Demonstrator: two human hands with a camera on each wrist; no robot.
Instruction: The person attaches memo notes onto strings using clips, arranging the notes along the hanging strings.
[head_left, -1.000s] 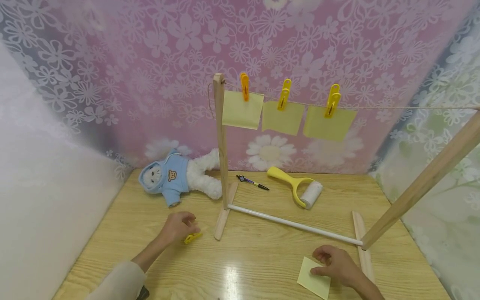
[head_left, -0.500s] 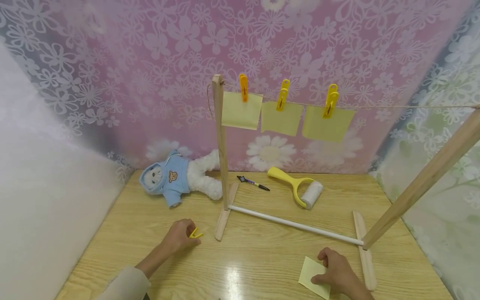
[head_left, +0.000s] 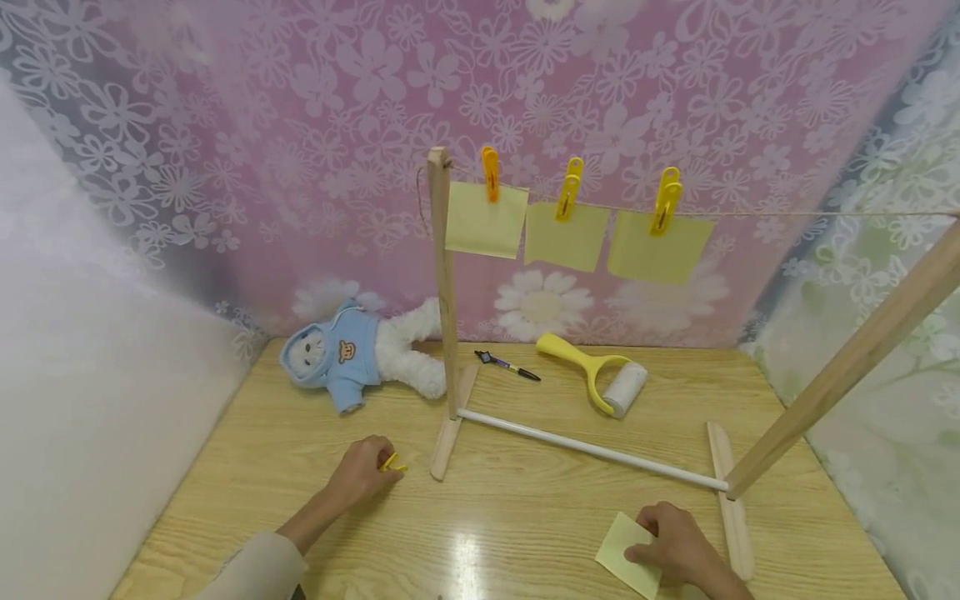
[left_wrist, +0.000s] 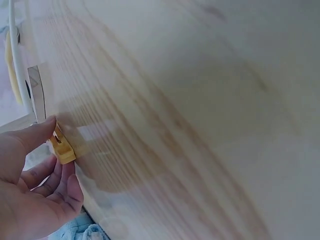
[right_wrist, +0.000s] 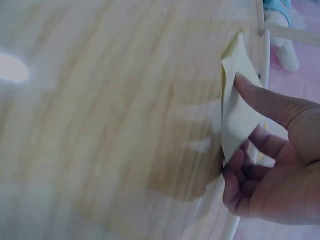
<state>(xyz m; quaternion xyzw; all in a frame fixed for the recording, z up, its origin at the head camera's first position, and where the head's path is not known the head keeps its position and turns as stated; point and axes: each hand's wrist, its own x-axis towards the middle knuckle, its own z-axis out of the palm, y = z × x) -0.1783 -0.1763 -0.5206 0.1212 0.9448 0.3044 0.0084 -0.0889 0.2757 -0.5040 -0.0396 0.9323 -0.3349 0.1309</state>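
Observation:
My left hand (head_left: 360, 471) pinches a small yellow clothespin (left_wrist: 62, 147) between thumb and fingers, low over the table left of the stand. On the right, my right hand (head_left: 672, 540) grips a pale yellow sticky note (right_wrist: 241, 107) by its edge, thumb on one face and fingers behind; the note (head_left: 626, 550) tilts near the table's front. Behind both hands, a string (head_left: 825, 215) runs across the wooden stand (head_left: 444, 292). Three yellow notes hang from it: a left one (head_left: 486, 229), a middle one (head_left: 566, 242) and a right one (head_left: 660, 254), each under a clothespin.
A plush toy in a blue hoodie (head_left: 360, 346) lies at the back left. Inside the stand's far side are a pen (head_left: 507, 366) and a yellow-handled lint roller (head_left: 592, 367). A white rod (head_left: 585, 446) joins the stand's feet close to the tabletop.
My left hand has taken up the clothespin from the table. My right fingers have closed on the sticky note, whose edge now lifts slightly.

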